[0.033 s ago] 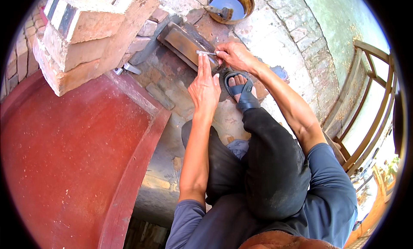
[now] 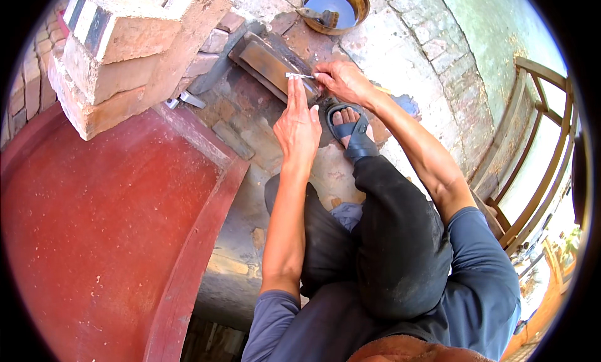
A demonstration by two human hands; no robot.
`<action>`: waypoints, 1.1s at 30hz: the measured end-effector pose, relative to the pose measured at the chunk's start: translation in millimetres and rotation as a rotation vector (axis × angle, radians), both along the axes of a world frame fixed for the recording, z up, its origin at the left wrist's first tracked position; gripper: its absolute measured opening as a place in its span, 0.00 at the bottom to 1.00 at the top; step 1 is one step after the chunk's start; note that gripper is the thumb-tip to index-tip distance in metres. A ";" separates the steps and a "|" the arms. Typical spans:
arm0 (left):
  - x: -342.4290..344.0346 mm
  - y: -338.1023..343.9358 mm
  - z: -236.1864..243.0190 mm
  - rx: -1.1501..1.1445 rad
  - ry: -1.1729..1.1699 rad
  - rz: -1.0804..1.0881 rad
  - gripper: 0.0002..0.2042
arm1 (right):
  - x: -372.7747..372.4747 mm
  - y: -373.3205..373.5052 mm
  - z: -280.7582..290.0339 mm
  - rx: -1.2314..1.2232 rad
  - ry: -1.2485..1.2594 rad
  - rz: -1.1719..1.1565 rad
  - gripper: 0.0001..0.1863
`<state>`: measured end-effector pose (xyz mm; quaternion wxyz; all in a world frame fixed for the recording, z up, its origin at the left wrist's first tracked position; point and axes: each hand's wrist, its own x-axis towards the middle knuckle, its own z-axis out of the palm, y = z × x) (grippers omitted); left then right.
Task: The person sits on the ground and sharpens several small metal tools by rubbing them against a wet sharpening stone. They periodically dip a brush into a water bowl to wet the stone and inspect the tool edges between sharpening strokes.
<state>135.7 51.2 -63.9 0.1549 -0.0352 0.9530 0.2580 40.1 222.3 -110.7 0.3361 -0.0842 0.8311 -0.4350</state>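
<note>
On the ground ahead of me lies a long, rectangular sharpening stone [image 2: 264, 61], brown and wet-looking on top, set slantwise. Across its near end rests a slim, silvery metal tool [image 2: 302, 76] with a wider, flat left end; its exact kind is too small to make out. My right hand [image 2: 343, 81] pinches the tool's right end between thumb and fingers. My left hand [image 2: 298, 133] has its fingers stretched out straight, the tips touching the flat end from the near side. Beyond the stone stands a round metal bowl [image 2: 361, 8] of water, with a dark piece at its near rim.
Stacked bricks [image 2: 125, 80] rise at the upper left, above a large red panel [image 2: 106, 218] with a raised edge. My sandalled foot [image 2: 348, 125] is planted just beside the stone. A wooden frame [image 2: 523, 168] stands at the right on brick paving [image 2: 432, 68].
My right hand and the metal tool have shifted very slightly. Everything else looks the same.
</note>
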 end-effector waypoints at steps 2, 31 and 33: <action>-6.8 4.9 6.0 -0.064 -0.050 -0.006 0.39 | 8.3 1.5 -0.9 -0.002 0.178 -0.043 0.11; -11.4 8.0 1.5 0.023 -0.102 0.022 0.49 | 31.0 -4.7 6.1 0.175 0.589 0.191 0.37; -30.6 1.3 14.4 0.007 -0.133 0.052 0.48 | 16.9 -14.1 -1.7 0.148 0.675 0.168 0.35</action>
